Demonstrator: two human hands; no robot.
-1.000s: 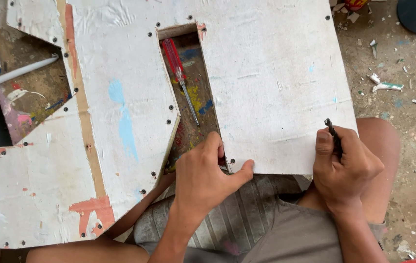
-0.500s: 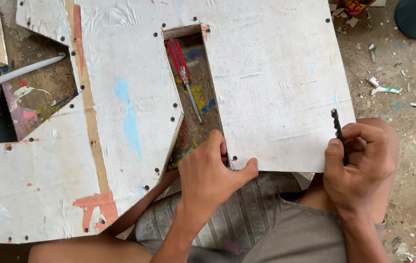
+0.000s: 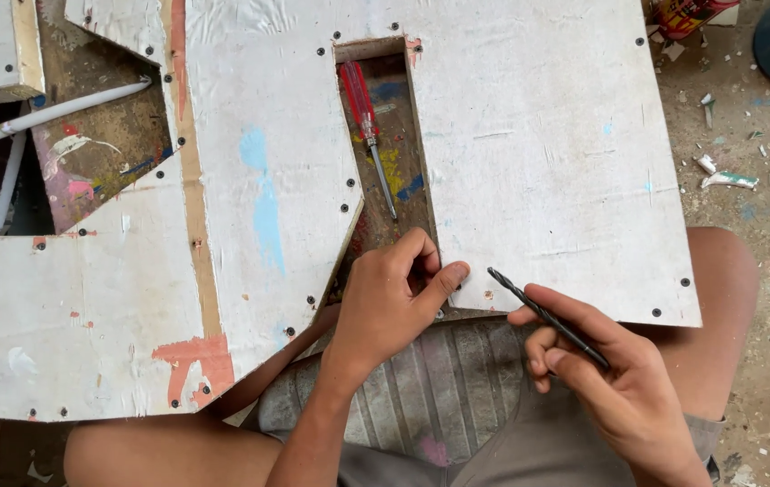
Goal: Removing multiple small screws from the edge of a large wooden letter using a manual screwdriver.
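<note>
A large white-painted board [image 3: 538,135], cut into an angular shape and studded with dark screws, lies across my lap. My left hand [image 3: 389,302] grips its near edge at the bottom of a narrow slot, thumb pressed on the board's top. My right hand [image 3: 615,383] holds a thin dark drill bit [image 3: 543,313] like a pencil, its tip resting on the board just right of my left thumb. A red-handled screwdriver [image 3: 362,113] lies inside the slot, blade pointing toward me.
White plastic pipes [image 3: 60,108] lie at the upper left beside a dark opening. Scraps and debris [image 3: 719,176] litter the dusty floor at the right. A grey ribbed mat [image 3: 443,388] shows under the board between my legs.
My right hand has moved left from the board's right corner toward my left hand, tilting the drill bit so its tip points up-left. My left hand kept its grip on the edge.
</note>
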